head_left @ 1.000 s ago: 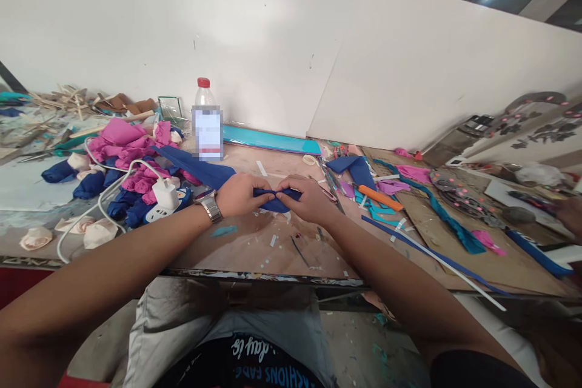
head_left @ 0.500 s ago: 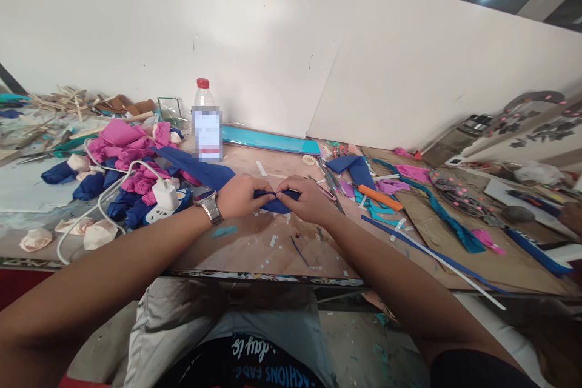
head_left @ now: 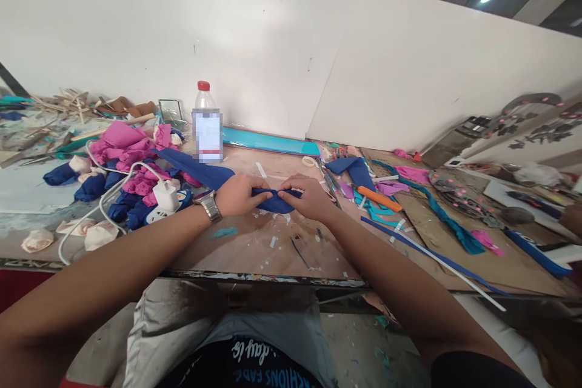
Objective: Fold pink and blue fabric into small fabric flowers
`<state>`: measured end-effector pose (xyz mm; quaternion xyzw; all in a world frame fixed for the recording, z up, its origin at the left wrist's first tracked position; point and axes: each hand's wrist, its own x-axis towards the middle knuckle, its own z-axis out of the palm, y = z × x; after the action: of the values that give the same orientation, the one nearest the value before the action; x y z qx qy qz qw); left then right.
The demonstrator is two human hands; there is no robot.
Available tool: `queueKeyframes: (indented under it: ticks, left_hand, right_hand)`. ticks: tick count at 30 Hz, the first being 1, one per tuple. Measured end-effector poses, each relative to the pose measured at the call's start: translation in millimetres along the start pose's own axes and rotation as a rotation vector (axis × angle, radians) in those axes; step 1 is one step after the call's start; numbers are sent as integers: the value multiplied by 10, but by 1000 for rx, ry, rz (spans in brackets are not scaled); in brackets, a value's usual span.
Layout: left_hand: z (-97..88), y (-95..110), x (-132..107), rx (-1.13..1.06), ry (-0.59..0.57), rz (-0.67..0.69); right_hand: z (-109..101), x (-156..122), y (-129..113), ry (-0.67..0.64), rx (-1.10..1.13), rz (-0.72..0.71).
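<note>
Parting slightly since the earlier frames, the left hand (head_left: 240, 195) and the right hand (head_left: 311, 195) now leave a small gap between thumb tips that nearly met before, and more of the blue fabric (head_left: 277, 203) shows across it. The lower fold of that fabric also looks a little broader, while the bottle (head_left: 207, 133) and the orange-handled tool (head_left: 379, 197) keep their places on the table (head_left: 254, 254). Both hands are closed in a pinch, each thumb pressed on the fabric's upper edge against curled fingers, whose tips are hidden behind the cloth. The hands sit near each other without visibly touching. The fabric lies between them, gathered where the thumbs hold it, with its rounded lower part sagging below the thumbs, over the table's near half. A long blue strip (head_left: 197, 170) runs from the pink cloth pile (head_left: 125, 142) to just behind the left hand; whether it joins the held piece cannot be told. A metal watch (head_left: 210, 206) circles the left wrist.
</note>
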<state>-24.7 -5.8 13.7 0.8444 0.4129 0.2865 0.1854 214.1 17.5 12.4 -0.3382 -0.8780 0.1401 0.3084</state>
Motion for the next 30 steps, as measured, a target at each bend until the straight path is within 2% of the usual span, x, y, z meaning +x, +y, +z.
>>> queueKeyframes:
  ticks: [6,14,30]
  left_hand:
    - [15,52,-11,5,-20,18]
    - [24,48,-6,-2,-30,15]
    - [39,44,-13,-60,0,34]
  right_hand:
    - [6,-4,-102,-21,0,-61]
    - [4,-8,-91,-41,-48,-102]
    - [-1,-23,-122,-48,-6,-79]
